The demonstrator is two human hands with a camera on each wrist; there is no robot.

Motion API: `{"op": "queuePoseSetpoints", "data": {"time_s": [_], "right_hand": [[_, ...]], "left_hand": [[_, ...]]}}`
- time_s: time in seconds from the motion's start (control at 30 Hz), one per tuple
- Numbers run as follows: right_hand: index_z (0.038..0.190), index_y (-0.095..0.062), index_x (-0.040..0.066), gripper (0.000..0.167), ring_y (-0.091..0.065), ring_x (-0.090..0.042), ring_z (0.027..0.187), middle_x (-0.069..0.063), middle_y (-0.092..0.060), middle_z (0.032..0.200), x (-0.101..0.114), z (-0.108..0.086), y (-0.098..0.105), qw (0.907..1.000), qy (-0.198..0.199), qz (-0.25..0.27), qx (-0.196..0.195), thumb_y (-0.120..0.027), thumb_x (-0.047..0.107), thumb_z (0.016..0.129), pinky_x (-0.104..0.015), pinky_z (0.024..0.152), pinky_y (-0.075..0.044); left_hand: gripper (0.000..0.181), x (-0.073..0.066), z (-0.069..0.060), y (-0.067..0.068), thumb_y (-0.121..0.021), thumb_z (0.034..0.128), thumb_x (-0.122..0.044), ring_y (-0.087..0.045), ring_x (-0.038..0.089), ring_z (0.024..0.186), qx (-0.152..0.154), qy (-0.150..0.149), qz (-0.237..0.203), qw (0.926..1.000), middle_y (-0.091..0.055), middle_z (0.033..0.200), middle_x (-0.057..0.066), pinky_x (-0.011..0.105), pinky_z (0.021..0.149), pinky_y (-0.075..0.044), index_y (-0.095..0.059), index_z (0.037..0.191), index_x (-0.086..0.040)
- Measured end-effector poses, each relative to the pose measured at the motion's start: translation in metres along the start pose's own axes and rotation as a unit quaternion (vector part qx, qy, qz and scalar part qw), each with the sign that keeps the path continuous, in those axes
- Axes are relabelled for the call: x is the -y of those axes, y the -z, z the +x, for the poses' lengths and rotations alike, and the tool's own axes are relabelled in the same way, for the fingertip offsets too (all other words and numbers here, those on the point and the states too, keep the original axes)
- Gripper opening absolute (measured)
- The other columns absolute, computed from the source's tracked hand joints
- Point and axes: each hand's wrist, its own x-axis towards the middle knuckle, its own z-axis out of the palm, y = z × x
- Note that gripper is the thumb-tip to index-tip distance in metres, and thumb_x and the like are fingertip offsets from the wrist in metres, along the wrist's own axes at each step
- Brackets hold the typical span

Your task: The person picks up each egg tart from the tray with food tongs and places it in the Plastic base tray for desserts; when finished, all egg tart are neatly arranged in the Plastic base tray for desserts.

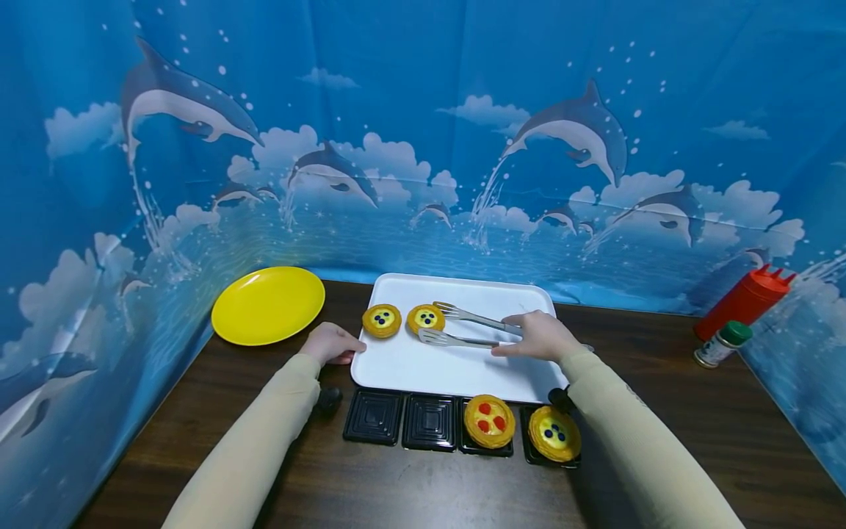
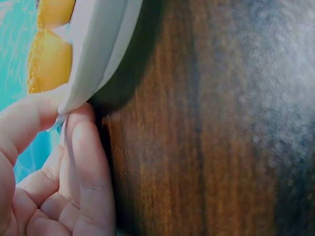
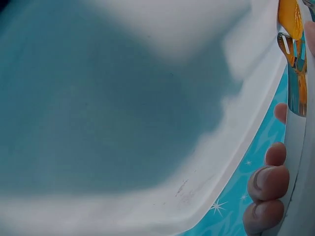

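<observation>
The head view is bright and evenly lit; blurry, speckled glare washes across the worktop (image 2: 266,88) in the left wrist view; a broad, soft-edged shadow dims the tray (image 3: 123,118) in the right.

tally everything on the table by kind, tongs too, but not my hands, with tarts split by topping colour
tarts with dark blue dots: 3
tart with red dots: 1
small black trays: 4
white tray: 1
yellow plate: 1
tongs: 1
red bottle: 1
green-capped shaker: 1
total: 13
</observation>
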Motion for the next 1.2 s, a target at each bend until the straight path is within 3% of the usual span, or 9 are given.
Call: {"op": "queuePoseSetpoints", "data": {"time_s": [0.13, 0.27, 0.47, 0.7, 0.83, 1.0, 1.13, 1.2], "right_hand": [[0.129, -0.059, 0.008, 0.079, -0.062, -0.029, 0.104, -0.012, -0.066, 0.118, 0.0, -0.002, 0.002, 1.0, -0.003, 0.004, -0.004, -0.07, 0.062, 0.073, -0.045, 0.081, -0.053], [0.131, -0.058, 0.009, 0.079, -0.065, -0.022, 0.09, -0.01, -0.069, 0.11, -0.001, -0.005, 0.004, 0.9998, -0.006, 0.012, -0.012, -0.071, 0.061, 0.073, -0.039, 0.071, -0.053], [0.131, -0.057, 0.01, 0.08, -0.056, -0.014, 0.064, -0.003, -0.064, 0.067, -0.002, -0.015, 0.007, 0.9995, -0.007, 0.025, -0.019, -0.071, 0.062, 0.072, -0.031, 0.055, -0.044], [0.127, -0.06, 0.007, 0.08, -0.059, -0.012, 0.068, -0.006, -0.07, 0.08, 0.0, -0.034, 0.013, 0.9989, 0.007, 0.027, -0.037, -0.072, 0.062, 0.07, -0.032, 0.063, -0.053], [0.127, -0.061, 0.007, 0.077, -0.054, -0.012, 0.062, 0.002, -0.061, 0.063, 0.001, -0.047, 0.017, 0.9991, 0.011, 0.018, -0.037, -0.073, 0.059, 0.071, -0.031, 0.061, -0.052], [0.126, -0.062, 0.007, 0.077, -0.057, -0.014, 0.07, 0.001, -0.064, 0.068, 0.002, -0.063, 0.017, 0.9987, 0.019, 0.015, -0.044, -0.072, 0.061, 0.071, -0.033, 0.066, -0.054], [0.123, -0.063, 0.008, 0.078, -0.064, -0.02, 0.086, -0.008, -0.072, 0.097, 0.002, -0.075, 0.015, 0.9977, 0.03, 0.024, -0.056, -0.07, 0.065, 0.07, -0.041, 0.079, -0.055], [0.123, -0.064, 0.008, 0.078, -0.065, -0.021, 0.09, -0.01, -0.071, 0.103, 0.002, -0.081, 0.013, 0.9974, 0.031, 0.028, -0.059, -0.071, 0.065, 0.07, -0.042, 0.081, -0.055]], "left_hand": [[0.03, 0.001, 0.001, 0.0, -0.074, 0.0829, -0.02, -0.06, 0.011, 0.059, 0.001, -0.002, -0.002, 1.0, -0.066, 0.08, 0.008, 0.019, 0.061, -0.053, -0.068, 0.102, 0.003], [0.029, 0.0, 0.001, 0.0, -0.074, 0.0828, -0.02, -0.06, 0.011, 0.06, -0.001, 0.0, -0.003, 1.0, -0.066, 0.08, 0.008, 0.019, 0.061, -0.053, -0.068, 0.101, 0.002], [0.03, -0.001, -0.002, 0.0, -0.073, 0.0833, -0.021, -0.06, 0.011, 0.061, -0.001, 0.0, -0.002, 1.0, -0.066, 0.081, 0.008, 0.019, 0.063, -0.053, -0.068, 0.102, 0.002], [0.03, -0.002, -0.005, 0.001, -0.073, 0.0835, -0.02, -0.06, 0.011, 0.061, 0.002, -0.005, -0.007, 1.0, -0.067, 0.082, 0.008, 0.02, 0.064, -0.053, -0.068, 0.102, 0.003], [0.031, -0.003, -0.006, 0.002, -0.073, 0.0834, -0.021, -0.061, 0.011, 0.061, 0.004, -0.005, -0.007, 1.0, -0.067, 0.081, 0.008, 0.019, 0.064, -0.053, -0.068, 0.103, 0.002], [0.031, -0.002, -0.005, 0.002, -0.073, 0.0839, -0.022, -0.06, 0.012, 0.062, 0.004, -0.007, -0.001, 1.0, -0.066, 0.078, 0.007, 0.019, 0.064, -0.053, -0.068, 0.102, 0.002], [0.03, -0.001, -0.004, 0.001, -0.073, 0.0842, -0.022, -0.06, 0.012, 0.061, 0.004, -0.01, 0.001, 0.9999, -0.065, 0.076, 0.006, 0.019, 0.063, -0.053, -0.068, 0.102, 0.002], [0.03, -0.001, -0.004, 0.001, -0.072, 0.0843, -0.022, -0.06, 0.012, 0.062, 0.006, -0.013, 0.001, 0.9999, -0.065, 0.076, 0.006, 0.019, 0.063, -0.053, -0.068, 0.102, 0.003]]}}
